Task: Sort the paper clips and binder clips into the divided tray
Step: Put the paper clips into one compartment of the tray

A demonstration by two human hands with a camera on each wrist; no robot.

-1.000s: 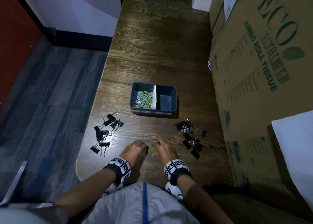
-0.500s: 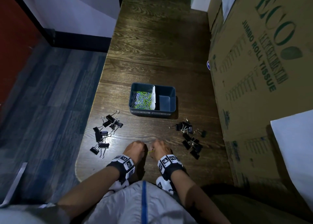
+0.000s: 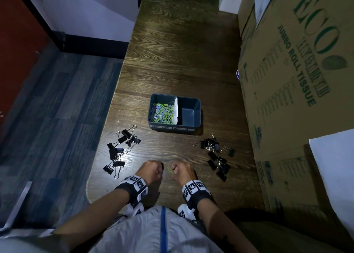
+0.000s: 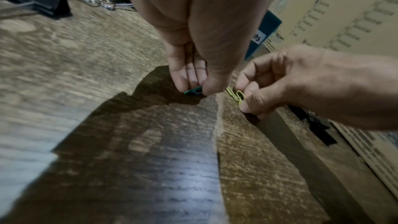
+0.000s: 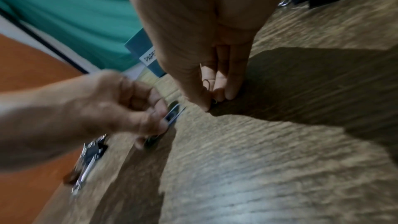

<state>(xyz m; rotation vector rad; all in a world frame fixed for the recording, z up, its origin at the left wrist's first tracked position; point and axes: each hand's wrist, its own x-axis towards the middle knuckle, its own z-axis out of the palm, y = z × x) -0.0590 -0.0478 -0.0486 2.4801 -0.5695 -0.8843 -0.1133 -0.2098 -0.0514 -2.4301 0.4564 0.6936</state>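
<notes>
At the table's front edge my left hand pinches a dark green paper clip between thumb and fingers. Close beside it, my right hand pinches a yellow-green paper clip, also seen in the left wrist view. The two clips are a small gap apart. Farther back stands the blue divided tray. Its left compartment holds several coloured paper clips; its right compartment has nothing in it. Black binder clips lie in a left pile and a right pile.
A large cardboard box runs along the right side of the wooden table, close to the right pile. The table's left edge drops to a blue floor just beyond the left pile.
Both hands have stayed at the front edge with the clips between them. The right hand has shifted slightly left, towards the left hand.
</notes>
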